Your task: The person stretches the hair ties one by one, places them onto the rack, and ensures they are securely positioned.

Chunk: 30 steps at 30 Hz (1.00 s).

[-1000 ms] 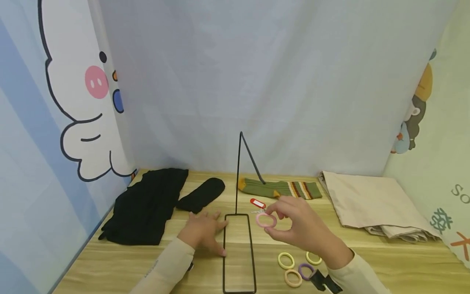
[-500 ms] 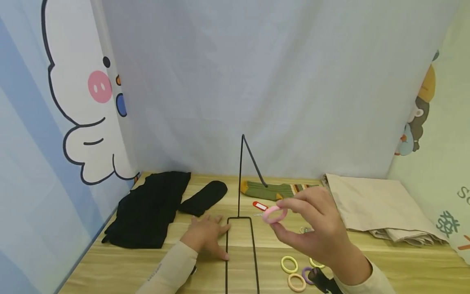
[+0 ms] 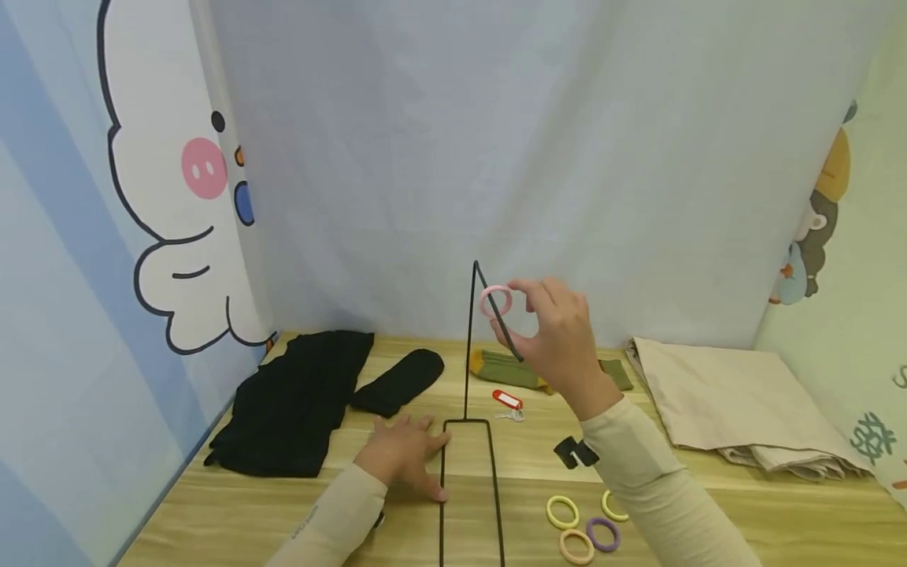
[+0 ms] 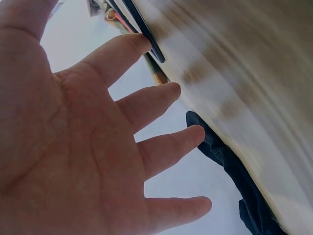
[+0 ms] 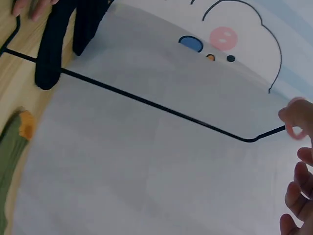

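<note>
My right hand (image 3: 563, 331) pinches a pink hair tie (image 3: 507, 296) between thumb and index finger, raised at the sloping arm of a black wire stand (image 3: 471, 339). In the head view the arm crosses the hair tie's opening. The right wrist view has the rod (image 5: 181, 115) running up to the pink loop (image 5: 297, 133); whether it passes through is hard to tell. My left hand (image 3: 404, 453) rests at the left side of the stand's rectangular base, thumb and index finger touching the wire. Its fingers are spread in the left wrist view.
Two yellow hair ties (image 3: 562, 512), a purple one (image 3: 603, 535) and a peach one (image 3: 577, 546) lie front right. Farther back are a red-tagged key (image 3: 508, 400), green socks (image 3: 510, 370), black cloth (image 3: 290, 409), a black sock-like piece (image 3: 400, 382) and folded beige fabric (image 3: 723, 394).
My right hand has lifted the pink hair tie from above the table up to the stand's sloping arm. My left hand stays at the base. The head view has shifted slightly.
</note>
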Tool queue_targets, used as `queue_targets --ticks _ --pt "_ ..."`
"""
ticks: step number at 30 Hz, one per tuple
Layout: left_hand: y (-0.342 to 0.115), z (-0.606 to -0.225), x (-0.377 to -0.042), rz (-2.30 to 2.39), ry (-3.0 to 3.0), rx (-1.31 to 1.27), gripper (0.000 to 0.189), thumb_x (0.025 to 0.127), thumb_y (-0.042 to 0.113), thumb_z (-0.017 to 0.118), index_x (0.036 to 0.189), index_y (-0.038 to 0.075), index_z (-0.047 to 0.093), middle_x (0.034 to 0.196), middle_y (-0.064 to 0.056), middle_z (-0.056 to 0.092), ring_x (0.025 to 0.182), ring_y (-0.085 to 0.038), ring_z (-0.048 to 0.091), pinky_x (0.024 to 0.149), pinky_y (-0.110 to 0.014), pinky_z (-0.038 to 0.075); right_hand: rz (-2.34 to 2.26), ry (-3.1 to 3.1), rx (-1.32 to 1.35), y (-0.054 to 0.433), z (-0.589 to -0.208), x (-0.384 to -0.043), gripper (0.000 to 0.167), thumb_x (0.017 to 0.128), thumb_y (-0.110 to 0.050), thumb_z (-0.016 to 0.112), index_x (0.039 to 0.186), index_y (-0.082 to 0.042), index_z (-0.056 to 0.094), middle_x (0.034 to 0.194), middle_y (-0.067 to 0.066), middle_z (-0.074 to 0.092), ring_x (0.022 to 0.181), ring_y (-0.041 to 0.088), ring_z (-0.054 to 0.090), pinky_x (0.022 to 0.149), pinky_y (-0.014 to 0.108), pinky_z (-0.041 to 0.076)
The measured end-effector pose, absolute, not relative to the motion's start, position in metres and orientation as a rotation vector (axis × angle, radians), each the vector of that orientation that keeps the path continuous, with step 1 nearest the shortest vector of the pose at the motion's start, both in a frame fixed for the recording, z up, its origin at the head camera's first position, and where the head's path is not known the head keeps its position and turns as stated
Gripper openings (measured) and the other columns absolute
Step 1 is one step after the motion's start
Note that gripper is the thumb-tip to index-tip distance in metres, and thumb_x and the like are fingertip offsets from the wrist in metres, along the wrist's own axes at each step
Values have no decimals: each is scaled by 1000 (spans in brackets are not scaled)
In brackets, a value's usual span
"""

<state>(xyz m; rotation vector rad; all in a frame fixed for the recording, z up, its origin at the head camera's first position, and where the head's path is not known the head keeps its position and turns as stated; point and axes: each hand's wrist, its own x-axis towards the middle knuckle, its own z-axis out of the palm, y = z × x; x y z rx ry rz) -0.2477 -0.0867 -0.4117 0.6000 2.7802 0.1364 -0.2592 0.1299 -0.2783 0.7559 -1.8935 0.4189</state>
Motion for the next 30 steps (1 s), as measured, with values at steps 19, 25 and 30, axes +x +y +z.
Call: queue_targets --ticks 19,25,30 --pt "-87 -408 -250 54 2793 597 90 62 65 71 140 32 41 150 -6 32 137 -40 26 98 -72 18 469 -3009 682 187 -372 -212 46 72 -32 78 111 -13 62 88 0 55 71 13 51 60 29 41" --pt "-88 -407 -250 75 2775 589 90 63 65 72 141 31 40 151 -7 30 138 -40 24 99 -72 16 482 -3254 795 205 -377 -198 42 66 -12 79 105 -13 66 87 3 54 79 19 52 65 39 41" --pt "-86 -410 -249 86 2751 592 90 64 64 71 141 30 40 151 -7 30 138 -40 23 99 -72 16 607 -3311 877 214 -390 -193 44 64 -6 81 105 -13 66 88 4 52 75 14 46 59 27 42"
